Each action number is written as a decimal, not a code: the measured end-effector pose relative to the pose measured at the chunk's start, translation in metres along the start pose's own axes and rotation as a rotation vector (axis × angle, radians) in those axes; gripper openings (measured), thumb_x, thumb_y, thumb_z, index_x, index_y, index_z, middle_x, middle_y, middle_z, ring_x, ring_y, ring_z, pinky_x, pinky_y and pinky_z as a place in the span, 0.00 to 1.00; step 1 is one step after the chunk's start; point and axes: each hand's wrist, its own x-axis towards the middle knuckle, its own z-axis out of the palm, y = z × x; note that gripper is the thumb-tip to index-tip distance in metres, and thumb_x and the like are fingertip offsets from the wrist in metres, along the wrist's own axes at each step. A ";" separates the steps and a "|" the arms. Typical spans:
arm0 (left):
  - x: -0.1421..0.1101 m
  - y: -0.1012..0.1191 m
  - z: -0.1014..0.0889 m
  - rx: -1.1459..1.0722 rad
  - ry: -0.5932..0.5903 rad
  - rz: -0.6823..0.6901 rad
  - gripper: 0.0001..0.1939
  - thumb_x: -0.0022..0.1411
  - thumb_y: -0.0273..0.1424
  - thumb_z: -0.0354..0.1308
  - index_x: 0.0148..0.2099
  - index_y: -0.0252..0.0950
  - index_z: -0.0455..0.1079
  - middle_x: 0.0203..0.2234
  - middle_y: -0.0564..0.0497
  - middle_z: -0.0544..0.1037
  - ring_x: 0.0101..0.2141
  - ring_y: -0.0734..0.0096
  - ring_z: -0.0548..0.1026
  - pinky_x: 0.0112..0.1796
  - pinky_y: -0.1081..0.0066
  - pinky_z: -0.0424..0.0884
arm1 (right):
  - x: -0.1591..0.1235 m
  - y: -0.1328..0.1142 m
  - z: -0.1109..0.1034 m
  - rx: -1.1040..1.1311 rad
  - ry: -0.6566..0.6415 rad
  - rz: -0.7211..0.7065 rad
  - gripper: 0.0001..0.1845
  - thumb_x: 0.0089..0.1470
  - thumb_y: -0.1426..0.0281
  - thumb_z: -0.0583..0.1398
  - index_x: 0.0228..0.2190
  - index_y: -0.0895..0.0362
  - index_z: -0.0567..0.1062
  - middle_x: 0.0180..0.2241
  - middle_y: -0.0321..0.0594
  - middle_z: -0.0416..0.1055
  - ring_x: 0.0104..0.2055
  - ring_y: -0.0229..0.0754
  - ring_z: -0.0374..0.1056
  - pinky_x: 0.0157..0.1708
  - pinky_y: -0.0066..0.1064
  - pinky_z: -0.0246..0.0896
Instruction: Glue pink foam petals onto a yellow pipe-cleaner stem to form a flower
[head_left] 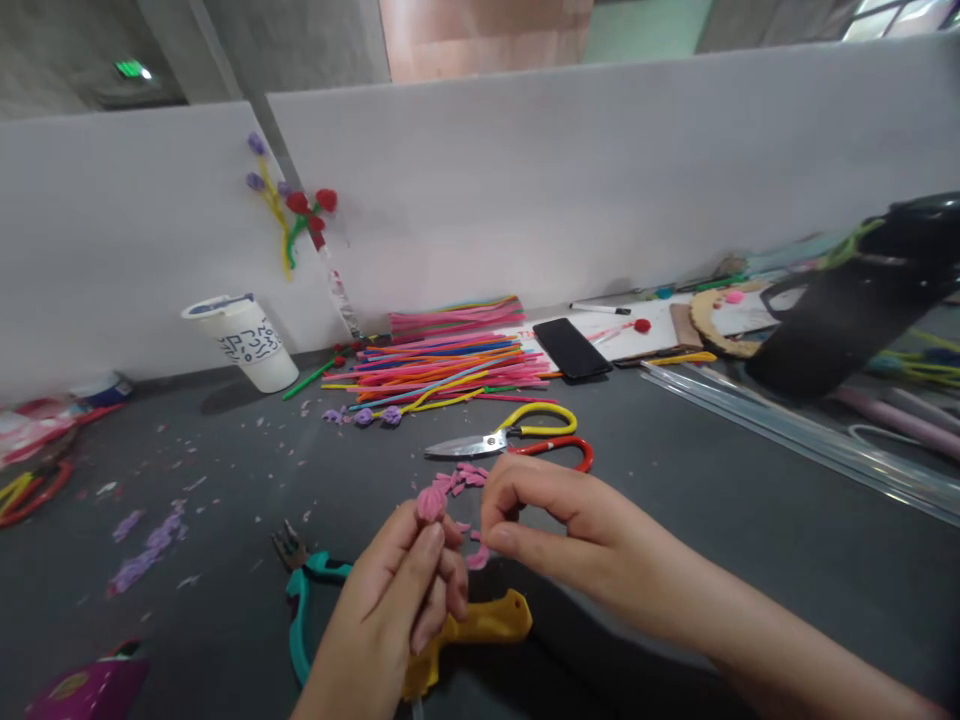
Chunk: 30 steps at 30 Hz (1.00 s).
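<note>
The left hand (397, 600) is grasping a pink bud (431, 503); beside it the right hand (596, 515) is hovering, fingers (494, 500) curled, whether holding anything I cannot tell.

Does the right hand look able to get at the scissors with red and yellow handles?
Probably yes: the scissors lie on the table just beyond the right hand, with nothing apparently lying over them. Whether that hand holds anything is unclear.

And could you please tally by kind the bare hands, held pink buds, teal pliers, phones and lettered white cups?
Bare left hand and right hand: 2
Fuzzy pink bud: 1
Teal-handled metal pliers: 1
Flat black phone: 1
White cup with dark lettering: 1
Total: 6
</note>
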 end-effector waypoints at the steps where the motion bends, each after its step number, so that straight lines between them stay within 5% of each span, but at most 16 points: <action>1: 0.000 0.000 0.001 0.017 -0.028 -0.017 0.14 0.62 0.42 0.54 0.34 0.36 0.71 0.17 0.56 0.72 0.14 0.83 0.53 0.18 0.78 0.50 | 0.000 0.000 0.001 -0.015 0.007 -0.012 0.08 0.57 0.76 0.56 0.26 0.57 0.68 0.29 0.32 0.63 0.32 0.34 0.60 0.33 0.23 0.56; 5: -0.002 -0.001 0.002 0.075 -0.128 -0.065 0.17 0.62 0.42 0.53 0.31 0.33 0.71 0.16 0.55 0.71 0.14 0.83 0.54 0.19 0.76 0.48 | 0.000 0.000 0.002 -0.082 0.029 -0.070 0.09 0.56 0.79 0.57 0.25 0.58 0.68 0.28 0.31 0.62 0.30 0.33 0.60 0.31 0.23 0.56; 19: -0.005 -0.001 0.002 0.043 -0.127 -0.151 0.15 0.58 0.43 0.58 0.31 0.36 0.71 0.16 0.56 0.68 0.16 0.82 0.54 0.19 0.77 0.47 | 0.000 0.004 0.004 -0.277 0.094 -0.142 0.08 0.56 0.79 0.59 0.26 0.60 0.70 0.27 0.32 0.64 0.29 0.33 0.61 0.29 0.23 0.56; 30: -0.002 -0.004 0.002 0.207 -0.182 -0.031 0.19 0.61 0.47 0.54 0.31 0.36 0.67 0.17 0.58 0.65 0.19 0.79 0.59 0.21 0.77 0.55 | -0.001 0.004 0.006 -0.346 0.116 -0.274 0.06 0.57 0.78 0.59 0.28 0.61 0.71 0.28 0.35 0.65 0.31 0.34 0.62 0.31 0.24 0.58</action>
